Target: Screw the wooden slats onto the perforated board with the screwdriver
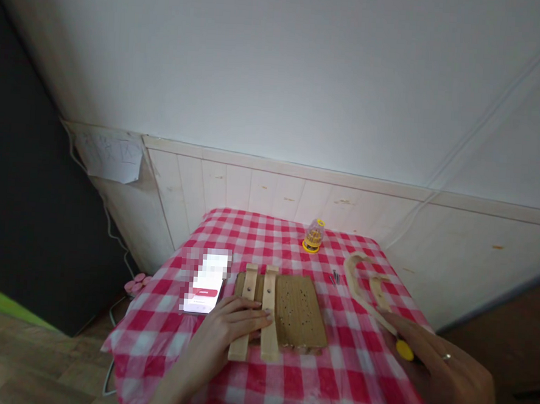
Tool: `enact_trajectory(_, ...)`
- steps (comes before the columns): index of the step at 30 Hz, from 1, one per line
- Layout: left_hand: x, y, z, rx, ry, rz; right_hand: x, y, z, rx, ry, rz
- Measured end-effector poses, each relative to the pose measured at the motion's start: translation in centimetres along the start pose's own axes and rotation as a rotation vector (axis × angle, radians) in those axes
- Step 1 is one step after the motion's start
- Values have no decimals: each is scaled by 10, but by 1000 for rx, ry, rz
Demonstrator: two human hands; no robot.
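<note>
– Why is the left hand (228,328) flat and unclosed?
– It lies across two wooden strips (269,342) on the board (299,322), probably to keep them steady.
– And the right hand (443,368)?
– Right of the board, beside a yellow thing (405,350); its grip I cannot tell.

My left hand (237,322) hides part of two wooden strips (269,294); my right hand (445,365) partly covers a yellow thing (405,350) I can't identify.

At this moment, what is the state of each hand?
Left hand: open, resting across two wooden strips.
Right hand: partly curled at a yellow object; grip cannot be told.
</note>
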State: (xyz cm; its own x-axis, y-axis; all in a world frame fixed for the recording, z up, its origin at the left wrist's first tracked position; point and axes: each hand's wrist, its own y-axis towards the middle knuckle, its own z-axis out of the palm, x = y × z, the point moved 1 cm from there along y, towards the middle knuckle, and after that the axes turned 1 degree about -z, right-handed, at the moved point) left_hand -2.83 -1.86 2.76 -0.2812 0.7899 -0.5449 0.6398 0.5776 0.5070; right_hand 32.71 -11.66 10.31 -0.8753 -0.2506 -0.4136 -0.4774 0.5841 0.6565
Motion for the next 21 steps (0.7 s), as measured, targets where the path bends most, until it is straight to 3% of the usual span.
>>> enact_trajectory(6,1,-4,-1,-1,-78,-89,56,49,1,-162,164,-180)
enact_trajectory(11,1,-5,1,-95,-157,-64,81,68,7,-72,239,-317)
enact_trajectory(17,7,-4,11,-174,-226,-115,84,65,26,-49,386,-276)
enact_trajectory(21,10,-5,10,-155,-249,-124,86,52,39,-56,486,-195)
